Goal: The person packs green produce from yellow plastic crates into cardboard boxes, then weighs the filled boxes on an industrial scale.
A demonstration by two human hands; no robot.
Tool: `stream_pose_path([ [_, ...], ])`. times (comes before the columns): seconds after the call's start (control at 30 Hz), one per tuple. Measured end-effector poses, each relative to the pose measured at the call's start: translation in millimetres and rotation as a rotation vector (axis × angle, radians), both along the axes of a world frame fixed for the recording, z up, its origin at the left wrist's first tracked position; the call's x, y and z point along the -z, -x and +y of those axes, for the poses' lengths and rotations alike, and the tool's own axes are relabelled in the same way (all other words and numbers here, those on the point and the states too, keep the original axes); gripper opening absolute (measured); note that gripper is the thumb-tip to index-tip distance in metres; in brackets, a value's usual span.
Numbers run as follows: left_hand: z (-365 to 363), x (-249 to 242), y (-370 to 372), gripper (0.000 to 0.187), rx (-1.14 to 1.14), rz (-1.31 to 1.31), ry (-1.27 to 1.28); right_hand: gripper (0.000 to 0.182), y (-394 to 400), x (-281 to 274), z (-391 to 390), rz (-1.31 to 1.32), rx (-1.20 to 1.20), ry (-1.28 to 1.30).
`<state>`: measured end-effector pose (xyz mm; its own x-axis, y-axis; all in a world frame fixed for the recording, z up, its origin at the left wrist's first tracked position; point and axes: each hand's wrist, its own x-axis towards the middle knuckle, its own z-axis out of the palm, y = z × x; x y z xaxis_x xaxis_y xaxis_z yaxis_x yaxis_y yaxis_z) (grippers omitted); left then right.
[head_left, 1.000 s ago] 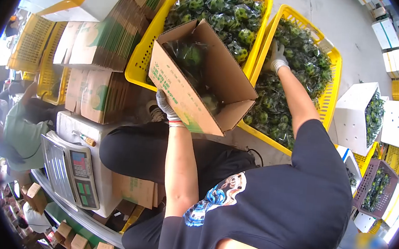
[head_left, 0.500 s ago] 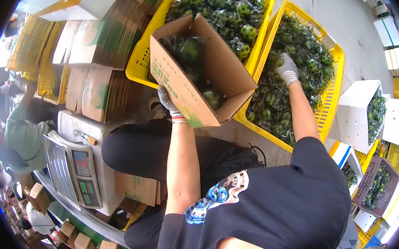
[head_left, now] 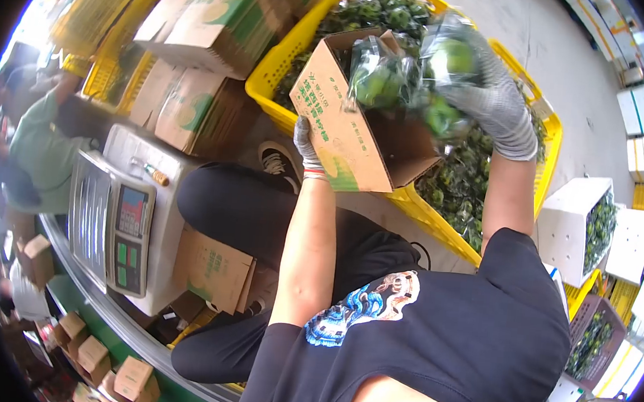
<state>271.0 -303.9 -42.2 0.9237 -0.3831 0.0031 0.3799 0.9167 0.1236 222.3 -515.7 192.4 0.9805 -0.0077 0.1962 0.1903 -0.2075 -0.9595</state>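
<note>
My left hand [head_left: 310,146], in a grey-white glove, grips the lower side of an open cardboard box [head_left: 340,138], which is tilted above two yellow crates. Inside the box's mouth sit green fruits in clear plastic bags [head_left: 377,83]. My gloved right hand [head_left: 495,113] is over the box's right side, closed around bagged green fruit [head_left: 453,59]; motion blur hides exactly how many pieces. Beneath are the left yellow crate [head_left: 269,99] and the right yellow crate [head_left: 549,162], both holding many more bagged fruits.
A digital scale [head_left: 112,218] stands on a white foam box to the left. Stacked flattened cartons [head_left: 222,31] lie behind it. White foam boxes [head_left: 574,221] with green produce line the right. Another person in a light green top [head_left: 42,149] is at far left.
My right hand has come up out of the right crate to the box, now with bagged fruit in it. The view has shifted; my left hand still grips the box.
</note>
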Motion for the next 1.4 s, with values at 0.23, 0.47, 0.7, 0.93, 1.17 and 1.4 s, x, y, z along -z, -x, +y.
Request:
stream_pose_path([
  [0.23,29.2,-40.3,2.5,0.076,-0.172,-0.1,0.083,0.046,-24.5,-26.1,72.1,-0.142,-0.213,0.657],
  [0.47,42.3,-21.6,0.0,0.073,-0.172,-0.09,0.188,0.05,-41.0,-32.8,150.2,-0.105,-0.533,1.326],
  [0.7,63.0,-51.7,3.6,0.071,-0.324,-0.202,0.272,0.066,-29.1,-66.5,171.6,-0.328,-0.553,1.174],
  [0.93,78.3,-58.8,6.2,0.071,-0.334,-0.185,0.33,0.07,-28.6,-68.8,185.8,-0.334,-0.646,1.204],
  [1.17,88.5,-82.3,9.5,0.077,-0.348,-0.345,0.466,0.066,-55.5,-63.9,199.3,-0.393,-0.634,1.156],
  [1.4,95.8,-93.2,7.3,0.088,-0.481,-0.207,0.41,0.016,-38.2,-96.9,206.6,-0.551,-0.569,0.658],
])
